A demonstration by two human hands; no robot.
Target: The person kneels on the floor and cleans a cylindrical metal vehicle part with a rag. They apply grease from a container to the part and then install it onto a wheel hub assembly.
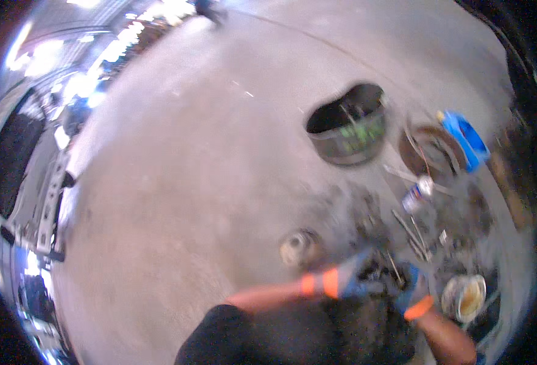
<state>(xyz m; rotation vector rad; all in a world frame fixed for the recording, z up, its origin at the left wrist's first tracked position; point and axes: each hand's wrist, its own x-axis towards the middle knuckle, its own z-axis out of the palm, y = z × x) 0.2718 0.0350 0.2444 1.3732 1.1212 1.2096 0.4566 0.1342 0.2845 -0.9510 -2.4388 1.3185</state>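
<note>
Both my hands wear grey-blue work gloves with orange cuffs, and they come together low in the picture, right of centre. My left hand (357, 278) and my right hand (411, 291) look closed around dark, greasy stuff (377, 274) between them, whose kind is lost in the blur. A thin, light rod (394, 265) slants up beside the right hand's fingers. Just beyond my left wrist, a round metal part with a central hole (296, 246) rests on the floor. Close to my right forearm stands a white tub (456, 295) with yellowish-brown contents.
Past my hands lie long metal tools (410, 234) and a white-and-blue spray can (417, 193). Farther off are a dark cut-down bin (352, 143), a round rusty brown pan (411, 149) and a blue jug (468, 143). Dark stains mark the concrete floor (159, 182). Machinery (37, 176) stands at far left.
</note>
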